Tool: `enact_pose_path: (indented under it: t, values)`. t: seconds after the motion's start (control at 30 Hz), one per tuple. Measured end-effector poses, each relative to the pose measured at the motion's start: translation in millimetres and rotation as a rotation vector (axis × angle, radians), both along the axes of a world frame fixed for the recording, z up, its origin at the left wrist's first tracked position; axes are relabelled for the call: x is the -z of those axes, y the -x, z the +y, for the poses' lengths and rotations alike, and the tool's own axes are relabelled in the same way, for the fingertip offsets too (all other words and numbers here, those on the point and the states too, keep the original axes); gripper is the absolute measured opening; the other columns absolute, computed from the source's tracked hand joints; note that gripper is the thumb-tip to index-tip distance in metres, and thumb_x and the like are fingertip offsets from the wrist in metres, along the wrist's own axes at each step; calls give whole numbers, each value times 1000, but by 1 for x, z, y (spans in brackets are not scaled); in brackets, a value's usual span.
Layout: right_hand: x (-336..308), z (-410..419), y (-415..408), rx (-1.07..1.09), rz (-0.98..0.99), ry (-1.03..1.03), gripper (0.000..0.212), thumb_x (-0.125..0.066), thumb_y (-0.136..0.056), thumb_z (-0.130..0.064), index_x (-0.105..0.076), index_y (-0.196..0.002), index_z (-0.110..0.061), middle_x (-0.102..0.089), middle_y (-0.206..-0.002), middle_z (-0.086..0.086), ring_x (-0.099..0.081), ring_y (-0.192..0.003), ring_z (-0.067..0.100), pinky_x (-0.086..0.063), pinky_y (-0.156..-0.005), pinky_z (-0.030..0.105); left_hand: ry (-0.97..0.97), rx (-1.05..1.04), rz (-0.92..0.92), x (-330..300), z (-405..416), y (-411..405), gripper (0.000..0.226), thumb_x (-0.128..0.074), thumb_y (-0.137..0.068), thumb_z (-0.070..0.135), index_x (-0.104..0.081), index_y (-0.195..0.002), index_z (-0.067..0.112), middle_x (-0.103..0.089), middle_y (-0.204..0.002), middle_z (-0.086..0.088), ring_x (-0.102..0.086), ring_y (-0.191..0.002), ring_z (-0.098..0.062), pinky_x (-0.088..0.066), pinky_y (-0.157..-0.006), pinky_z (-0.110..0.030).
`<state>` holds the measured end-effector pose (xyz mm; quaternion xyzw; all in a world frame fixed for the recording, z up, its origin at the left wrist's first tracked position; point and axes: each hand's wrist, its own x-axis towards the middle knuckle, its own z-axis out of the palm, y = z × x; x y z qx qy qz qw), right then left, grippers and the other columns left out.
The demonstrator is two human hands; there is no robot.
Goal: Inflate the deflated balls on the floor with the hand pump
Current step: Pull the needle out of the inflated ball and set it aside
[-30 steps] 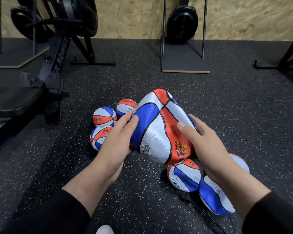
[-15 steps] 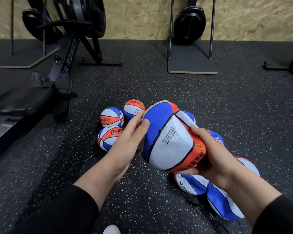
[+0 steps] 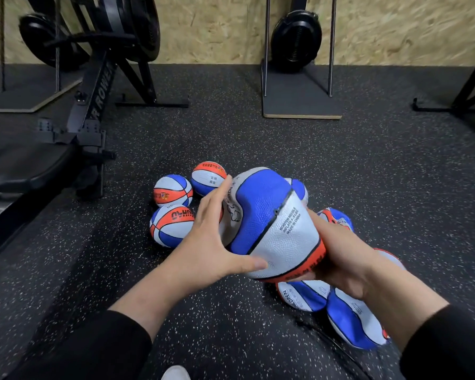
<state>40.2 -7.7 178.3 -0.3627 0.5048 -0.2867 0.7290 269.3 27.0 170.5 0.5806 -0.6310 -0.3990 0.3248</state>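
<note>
Head view: you hold the limp ball [image 3: 272, 223] up off the floor [image 3: 368, 165] between both hands, near the middle of the picture. Your left hand [image 3: 211, 242] lies against its 9 o'clock side with fingers straight and the thumb under the lower edge. Your right hand [image 3: 337, 259] curls round its 4 o'clock underside and grips it.

Since a second ago you have turned the ball. The red panel with the cartoon badge has gone from view; the blue and white panels now face you, and the small dark valve hole on the seam sits near the top. I judge that this readies the valve for the needle, though no pump is plainly in sight.

The white panel reads "MOISTEN NEEDLE", then an "INFLATE" line too small to finish, then "MADE IN CHINA". Three round small balls [image 3: 173, 226] lie together at 9 to 10 o'clock of the held one; the nearest carries red lettering I cannot read surely. More flat balls [image 3: 351, 322] lie at 5 o'clock, one showing "...DREN". On the rowing machine [image 3: 99, 86] at 10 o'clock you can read "R ROWER".
</note>
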Motion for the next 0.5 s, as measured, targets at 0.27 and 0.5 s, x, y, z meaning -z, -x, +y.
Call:
enact_pose_path:
  t: [0.27, 0.5]
  values:
    - [15, 0, 7, -68, 194, 224, 56, -48, -96, -67, -67, -126, -24, -72, -124, -3, -67, -113, 17, -53, -99, 45, 48, -111, -184, 22, -1, 11, 132, -97, -60, 49, -7, -158, 55, -19, -143, 27, -23, -131, 10, -21, -112, -23]
    - [36, -18, 58, -217, 738, 472, 35, -59, -98, -46, -71, -105, -15, -75, -103, 4, -73, -96, 24, -59, -88, 49, -141, -18, -500, 116, 24, 37, 123, -87, -61, 66, -15, -159, 44, -31, -133, 4, -35, -134, -23, -35, -112, -37]
